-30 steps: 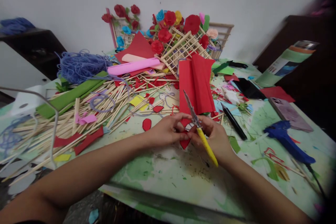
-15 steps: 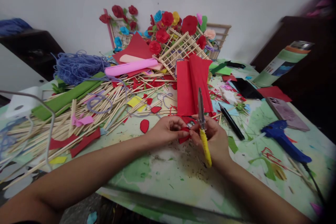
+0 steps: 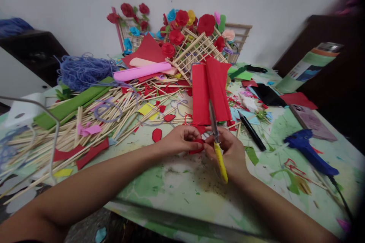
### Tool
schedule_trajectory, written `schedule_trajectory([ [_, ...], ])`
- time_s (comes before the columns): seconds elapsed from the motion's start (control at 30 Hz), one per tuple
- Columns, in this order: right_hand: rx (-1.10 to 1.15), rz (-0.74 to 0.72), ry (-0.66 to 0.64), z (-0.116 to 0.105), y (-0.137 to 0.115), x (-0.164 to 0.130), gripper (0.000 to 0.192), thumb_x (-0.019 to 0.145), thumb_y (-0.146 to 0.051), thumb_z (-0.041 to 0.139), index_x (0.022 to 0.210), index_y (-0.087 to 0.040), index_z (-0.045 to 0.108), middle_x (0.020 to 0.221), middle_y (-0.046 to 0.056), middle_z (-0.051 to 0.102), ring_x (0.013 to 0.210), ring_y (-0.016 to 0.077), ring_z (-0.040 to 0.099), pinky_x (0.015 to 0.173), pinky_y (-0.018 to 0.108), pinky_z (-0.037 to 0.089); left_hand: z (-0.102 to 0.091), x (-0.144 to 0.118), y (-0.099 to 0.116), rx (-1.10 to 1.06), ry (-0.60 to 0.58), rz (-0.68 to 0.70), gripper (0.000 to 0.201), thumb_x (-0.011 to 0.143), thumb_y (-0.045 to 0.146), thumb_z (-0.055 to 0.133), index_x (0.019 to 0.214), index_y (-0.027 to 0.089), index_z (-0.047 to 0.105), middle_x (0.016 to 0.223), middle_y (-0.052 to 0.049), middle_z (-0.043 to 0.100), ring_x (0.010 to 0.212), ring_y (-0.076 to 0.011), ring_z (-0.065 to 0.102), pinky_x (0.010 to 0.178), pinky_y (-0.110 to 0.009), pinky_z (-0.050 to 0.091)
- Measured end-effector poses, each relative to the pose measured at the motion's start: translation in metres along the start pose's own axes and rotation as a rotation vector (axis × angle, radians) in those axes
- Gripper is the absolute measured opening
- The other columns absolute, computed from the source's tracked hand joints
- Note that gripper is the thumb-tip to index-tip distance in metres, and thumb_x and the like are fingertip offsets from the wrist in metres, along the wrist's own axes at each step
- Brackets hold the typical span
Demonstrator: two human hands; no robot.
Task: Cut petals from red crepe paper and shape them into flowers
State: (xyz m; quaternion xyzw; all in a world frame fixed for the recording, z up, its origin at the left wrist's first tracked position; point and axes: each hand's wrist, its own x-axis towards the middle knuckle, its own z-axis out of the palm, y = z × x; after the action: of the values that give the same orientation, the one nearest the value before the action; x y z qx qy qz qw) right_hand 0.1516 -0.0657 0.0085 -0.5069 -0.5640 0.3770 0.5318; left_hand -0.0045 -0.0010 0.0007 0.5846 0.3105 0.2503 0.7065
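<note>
In the head view, my left hand (image 3: 178, 139) pinches the red paper piece (image 3: 196, 150) above the desk (image 3: 159, 188); my right hand (image 3: 231, 154) grips the scissors (image 3: 220, 163). The piece has just tipped flatter, so fingers, not blades, seem to work it.

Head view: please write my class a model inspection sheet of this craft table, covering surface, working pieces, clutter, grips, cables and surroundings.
Surface: green and white table, scattered with scraps.
Working pieces: small red piece; scissors with yellow handles.
Clutter: heaped sticks, bluish yarn, red paper, black marker.
Left grip: pinches the small red piece.
Right grip: holds the scissors, close to the small red piece.
Cables: dark cord from the blue glue gun; far end not visible.
Surroundings: pale wall behind, dark furniture at both sides.
</note>
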Motion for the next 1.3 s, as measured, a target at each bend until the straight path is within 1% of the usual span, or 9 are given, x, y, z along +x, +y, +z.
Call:
schedule_trajectory([
  [0.1,0.008,0.044,0.078,0.003,0.001,-0.001,0.032,0.065,-0.023,0.065,0.096,-0.020,0.058,0.068,-0.001,0.061,0.053,0.0107,0.055,0.046,0.020,0.044,0.006,-0.001,-0.003,-0.065,0.078,0.018,0.030,0.062,0.034,0.077,0.074,0.012,0.060,0.063,0.000,0.062,0.054,-0.0075,0.053,0.052,-0.019,0.038],
  [0.17,0.009,0.057,0.092,0.005,0.001,-0.001,0.032,0.065,-0.024,0.066,0.095,-0.020,0.058,0.067,-0.002,0.060,0.052,0.0104,0.054,0.046,0.020,0.044,0.008,-0.001,-0.004,-0.089,0.116,0.026,0.029,0.062,0.033,0.077,0.075,0.012,0.062,0.066,-0.001,0.064,0.057,-0.0082,0.055,0.056,-0.020,0.040],
  [0.27,-0.016,0.042,0.088,0.005,0.003,-0.001,0.028,0.066,-0.025,0.065,0.093,-0.020,0.059,0.066,-0.002,0.060,0.053,0.0109,0.054,0.047,0.021,0.044,0.008,0.000,-0.003,-0.078,0.143,0.016,0.028,0.059,0.032,0.079,0.070,0.011,0.063,0.063,-0.001,0.065,0.056,-0.0086,0.056,0.057,-0.021,0.042],
  [0.33,-0.065,0.017,0.046,0.001,0.005,0.000,0.030,0.067,-0.028,0.067,0.095,-0.019,0.060,0.066,-0.001,0.060,0.054,0.0113,0.054,0.048,0.022,0.044,0.006,0.001,-0.002,-0.060,0.167,0.016,0.028,0.058,0.031,0.080,0.068,0.011,0.064,0.062,-0.001,0.065,0.056,-0.0090,0.056,0.057,-0.021,0.042],
  [0.4,-0.187,-0.016,-0.016,-0.010,0.007,0.003,0.035,0.067,-0.031,0.069,0.099,-0.019,0.062,0.064,-0.002,0.059,0.052,0.0113,0.051,0.047,0.022,0.041,0.002,0.001,0.001,-0.059,0.202,0.035,0.027,0.057,0.031,0.080,0.068,0.011,0.064,0.062,-0.002,0.065,0.057,-0.0093,0.057,0.058,-0.021,0.042],
  [0.6,-0.769,-0.099,-0.200,-0.049,-0.002,0.017,0.043,0.069,-0.038,0.068,0.109,-0.022,0.063,0.061,-0.002,0.057,0.050,0.0135,0.049,0.047,0.024,0.034,-0.010,0.003,0.011,-0.069,0.273,0.108,0.023,0.062,0.029,0.077,0.072,0.011,0.066,0.065,-0.002,0.067,0.057,-0.0088,0.057,0.059,-0.021,0.043],
  [0.77,-1.016,-0.117,-0.322,-0.053,-0.015,0.021,0.048,0.071,-0.045,0.063,0.114,-0.024,0.062,0.078,0.003,0.068,0.063,0.0185,0.059,0.052,0.025,0.036,-0.016,0.005,0.015,-0.040,0.304,0.124,0.022,0.058,0.026,0.078,0.068,0.011,0.065,0.064,-0.002,0.067,0.058,-0.0101,0.059,0.059,-0.021,0.044],
  [0.93,-1.043,-0.113,-0.357,-0.050,-0.012,0.019,0.053,0.074,-0.048,0.060,0.121,-0.022,0.060,0.090,0.006,0.070,0.072,0.0207,0.062,0.058,0.026,0.040,-0.016,0.006,0.014,-0.057,0.296,0.120,0.022,0.055,0.026,0.079,0.066,0.011,0.066,0.062,-0.002,0.068,0.057,-0.0100,0.059,0.057,-0.020,0.044],
  [1.3,-1.058,-0.127,-0.341,-0.051,-0.008,0.019,0.053,0.074,-0.049,0.060,0.120,-0.024,0.061,0.084,0.005,0.071,0.067,0.0195,0.063,0.056,0.026,0.040,-0.014,0.006,0.018,-0.146,0.267,0.095,0.022,0.052,0.023,0.080,0.063,0.012,0.064,0.059,0.000,0.066,0.055,-0.0091,0.059,0.060,-0.020,0.047],
])
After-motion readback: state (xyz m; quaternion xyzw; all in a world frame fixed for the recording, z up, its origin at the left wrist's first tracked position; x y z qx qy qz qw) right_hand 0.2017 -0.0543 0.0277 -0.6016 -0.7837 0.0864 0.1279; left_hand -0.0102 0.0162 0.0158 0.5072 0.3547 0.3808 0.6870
